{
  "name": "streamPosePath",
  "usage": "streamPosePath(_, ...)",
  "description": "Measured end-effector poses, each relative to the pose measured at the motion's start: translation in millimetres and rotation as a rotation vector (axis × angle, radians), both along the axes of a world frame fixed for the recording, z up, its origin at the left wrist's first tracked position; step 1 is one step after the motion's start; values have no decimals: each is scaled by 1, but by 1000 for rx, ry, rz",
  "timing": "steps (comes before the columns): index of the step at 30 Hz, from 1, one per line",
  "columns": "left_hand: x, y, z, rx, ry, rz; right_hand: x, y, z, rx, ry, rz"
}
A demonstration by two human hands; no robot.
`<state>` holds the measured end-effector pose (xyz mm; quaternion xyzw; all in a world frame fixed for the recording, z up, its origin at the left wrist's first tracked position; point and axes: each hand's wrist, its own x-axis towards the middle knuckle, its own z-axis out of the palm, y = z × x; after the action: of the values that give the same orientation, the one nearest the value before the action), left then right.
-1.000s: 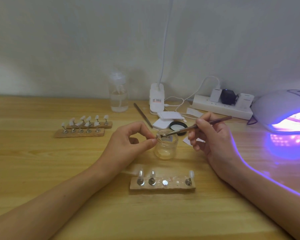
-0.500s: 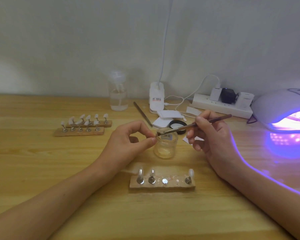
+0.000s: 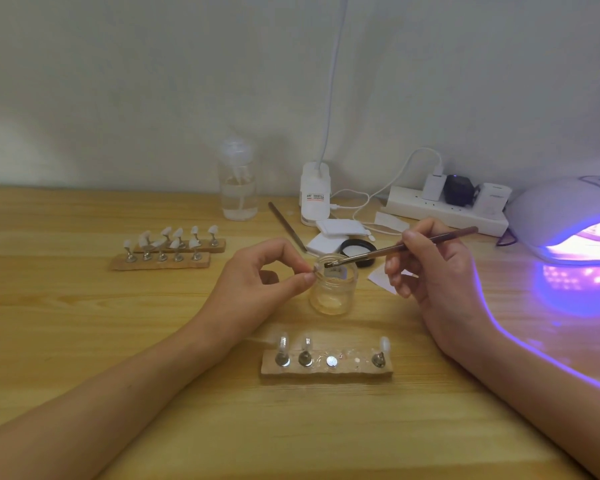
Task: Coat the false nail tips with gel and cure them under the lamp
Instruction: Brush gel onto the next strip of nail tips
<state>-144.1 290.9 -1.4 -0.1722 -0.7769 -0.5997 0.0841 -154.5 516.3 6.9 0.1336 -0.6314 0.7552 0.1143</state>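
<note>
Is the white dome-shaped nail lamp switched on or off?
On: the white dome-shaped nail lamp glows purple inside and spills violet light onto the wooden table.

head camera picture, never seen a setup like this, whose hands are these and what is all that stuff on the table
There is no machine here. These are a person's two bare hands, seen by one camera worn on the head, looking forward and down.

On the light wooden table, the left hand pinches a small pale piece at the rim of a small clear glass jar. The piece is too small to identify for sure. The right hand holds a thin brown brush like a pen, with its bristles over the jar's mouth.

Nearest the camera lies a wooden strip with metal pegs, three of them carrying clear nail tips. At far left lie two more wooden strips with white tips. At the right, a white curing lamp glows purple.
</note>
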Motion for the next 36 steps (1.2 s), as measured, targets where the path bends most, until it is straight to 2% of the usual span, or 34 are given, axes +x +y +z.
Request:
streamPosePath(4, 1, -1, 1, -11, 24, -38, 0, -2, 1, 8, 31, 88)
streamPosePath(9, -1, -1, 1, -18, 49, -39, -1, 1, -2, 24, -21, -2)
streamPosePath(14, -1, -1, 0, -15, 46, -40, -2, -2, 0, 13, 6, 91)
streamPosePath(19, -1, -2, 0, -14, 38, -39, -4, 0, -2, 3, -44, 14)
streamPosePath(23, -1, -2, 1, -8, 32, -38, -3, -1, 0, -8, -28, 113)
streamPosePath(27, -2, -1, 0, -11, 31, -33, -5, -2, -2, 20, -90, 42)
streamPosePath(32, -1, -1, 0, -4, 27, -34, -1, -2, 2, 8, -31, 112)
streamPosePath(36, -2, 0, 1, -9, 20, -22, -3, -2, 0, 14, -91, 56)
